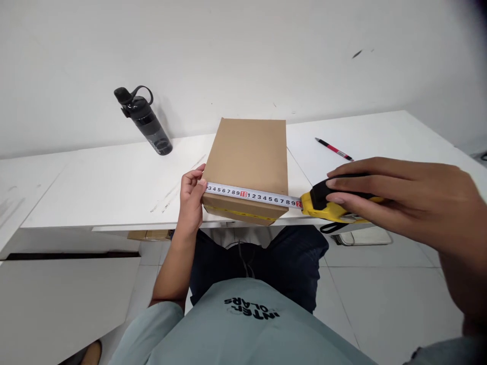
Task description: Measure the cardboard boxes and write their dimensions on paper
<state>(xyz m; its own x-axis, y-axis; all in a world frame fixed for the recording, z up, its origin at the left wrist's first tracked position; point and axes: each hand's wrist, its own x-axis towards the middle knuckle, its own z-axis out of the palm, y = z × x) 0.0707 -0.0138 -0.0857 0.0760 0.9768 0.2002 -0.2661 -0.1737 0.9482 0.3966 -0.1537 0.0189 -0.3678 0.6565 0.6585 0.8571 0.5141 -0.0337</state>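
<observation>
A brown cardboard box point(251, 152) sits on the white table close to its front edge. Across the near part of its top runs the pulled-out blade of a tape measure point(323, 200), printed side up. My left hand point(191, 197) pinches the blade's end with the thumb at the box's left edge; the tip itself is hidden by the fingers. To the right of the box, my right hand point(395, 187) grips the yellow and black tape measure case. A strip of yellow tape crosses the front face of the box.
Left of the box, against the wall, stands a black bottle point(148, 121) with a loop handle. A red and black pen point(335, 149) lies on the table point(114, 182) at the right. Below the table edge are my legs, a cardboard piece point(149, 235) and the tiled floor.
</observation>
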